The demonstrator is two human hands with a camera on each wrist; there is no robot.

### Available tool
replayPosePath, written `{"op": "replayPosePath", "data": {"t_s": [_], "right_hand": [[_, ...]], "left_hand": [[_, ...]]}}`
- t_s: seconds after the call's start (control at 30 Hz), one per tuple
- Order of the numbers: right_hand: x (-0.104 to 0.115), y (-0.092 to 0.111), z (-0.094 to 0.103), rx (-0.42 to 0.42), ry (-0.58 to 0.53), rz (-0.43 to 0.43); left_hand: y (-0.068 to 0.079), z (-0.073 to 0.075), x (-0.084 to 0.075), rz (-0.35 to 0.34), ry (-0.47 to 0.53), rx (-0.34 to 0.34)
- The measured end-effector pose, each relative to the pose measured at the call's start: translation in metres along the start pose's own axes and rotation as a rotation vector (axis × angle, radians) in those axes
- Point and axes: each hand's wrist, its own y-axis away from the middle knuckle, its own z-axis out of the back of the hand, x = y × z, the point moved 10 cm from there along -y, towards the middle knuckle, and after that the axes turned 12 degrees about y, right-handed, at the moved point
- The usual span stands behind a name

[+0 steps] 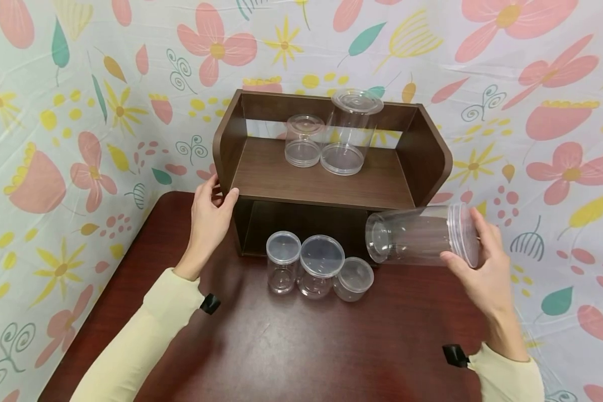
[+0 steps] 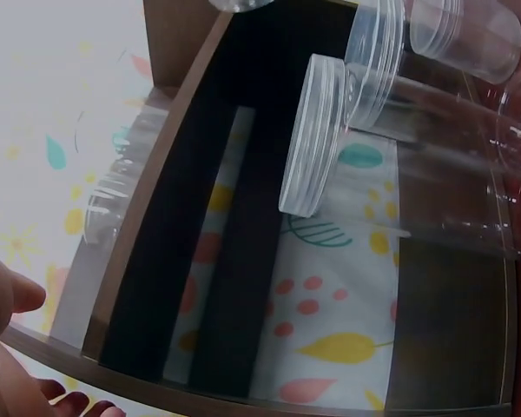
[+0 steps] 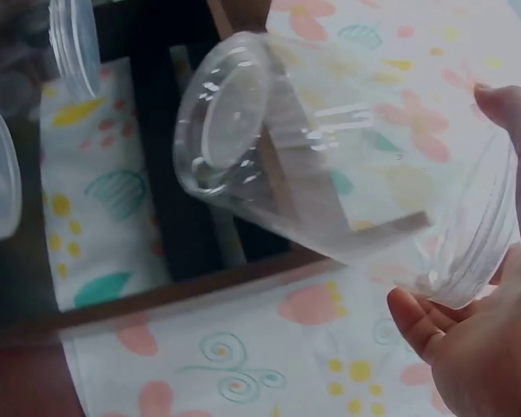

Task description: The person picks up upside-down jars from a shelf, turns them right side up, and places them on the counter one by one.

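Note:
My right hand [image 1: 489, 268] grips a tall clear plastic jar [image 1: 417, 237] around its lidded end. The jar lies almost sideways in the air, its base pointing left, before the right end of a dark brown two-tier shelf [image 1: 321, 184]. In the right wrist view the thumb and fingers [image 3: 417, 326] span the lid end. My left hand [image 1: 211, 212] holds the shelf's left side panel, thumb toward the front and fingers at the outer side. On the upper tier stand a short lidded jar [image 1: 304, 142] and a taller lidded jar [image 1: 349, 137], both upright.
Before the lower tier, a slim jar [image 1: 282, 262], a wider jar [image 1: 321, 265] and a low jar [image 1: 354, 279] stand close together on the reddish-brown table [image 1: 281, 346]. A flower-patterned cloth [image 1: 80, 167] hangs behind and at both sides.

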Motion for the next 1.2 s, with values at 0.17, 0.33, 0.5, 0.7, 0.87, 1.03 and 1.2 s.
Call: {"op": "replayPosePath", "data": {"t_s": [0.17,0.33,0.5,0.7,0.87,1.03,1.2], "right_hand": [[0.001,-0.001,0.008,0.011,0.147,0.005],[-0.003,0.000,0.012,0.037,0.233,-0.003],[-0.004,-0.001,0.011,0.066,0.284,0.016],[-0.007,-0.002,0.008,0.097,0.326,0.023],[-0.008,-0.003,0.005,0.106,0.352,0.045],[-0.010,-0.003,-0.001,0.114,0.359,0.090],[-0.018,0.001,-0.012,0.160,0.409,0.091]], "left_hand": [[-0.005,-0.003,0.005,0.017,-0.010,0.007],[-0.011,-0.005,0.011,0.022,-0.027,0.001],[-0.015,-0.008,0.014,0.017,-0.023,0.008],[-0.017,-0.011,0.016,0.009,-0.059,0.018],[-0.018,-0.010,0.015,-0.010,-0.069,0.001],[-0.019,-0.010,0.017,-0.007,-0.068,0.001],[-0.020,-0.011,0.018,-0.006,-0.055,0.008]]}}
